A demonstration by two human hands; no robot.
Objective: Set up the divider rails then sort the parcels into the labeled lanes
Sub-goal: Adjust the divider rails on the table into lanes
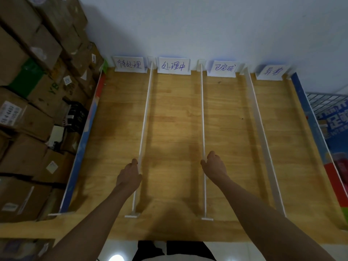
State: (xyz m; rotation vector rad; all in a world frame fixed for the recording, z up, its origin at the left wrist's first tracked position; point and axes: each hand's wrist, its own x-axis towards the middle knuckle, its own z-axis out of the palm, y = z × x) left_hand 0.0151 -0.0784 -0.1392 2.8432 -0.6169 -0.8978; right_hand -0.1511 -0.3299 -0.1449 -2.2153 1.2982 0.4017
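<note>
Table (235,166): wooden top, far edge against the wall (207,25), near edge toward the person.
Left rail (146,113): white, upright on the table, running from the far edge to a flat foot near the near edge.
Middle rail (203,113): white, upright, roughly parallel to the left rail, foot near the near edge.
Right rail (258,117): white, wider face showing, tilted; runs from the far edge toward the near right.
Left board (84,136): blue, stands along the table's left edge.
Right board (308,113): blue, stands along the table's right edge.
Lanes: four, each bare wood from far edge to near edge; the lane between left and middle rails lies open between the two hands.
Labels: four white cards at the far edge, one per lane: first (129,64), second (173,65), third (222,68), fourth (270,72), handwritten.
Left hand (130,176): at the left rail's left side, touching it; fingers curled against the rail; whether they clasp it cannot be told.
Right hand (214,166): at the middle rail's right side, thumb and fingers touching it; a firm clasp cannot be told.
Boxes (33,91): cardboard, stacked left of the left board, off the table.
Wire basket (327,102): beyond the right board.
Parcels on the table: none visible in the lanes.
</note>
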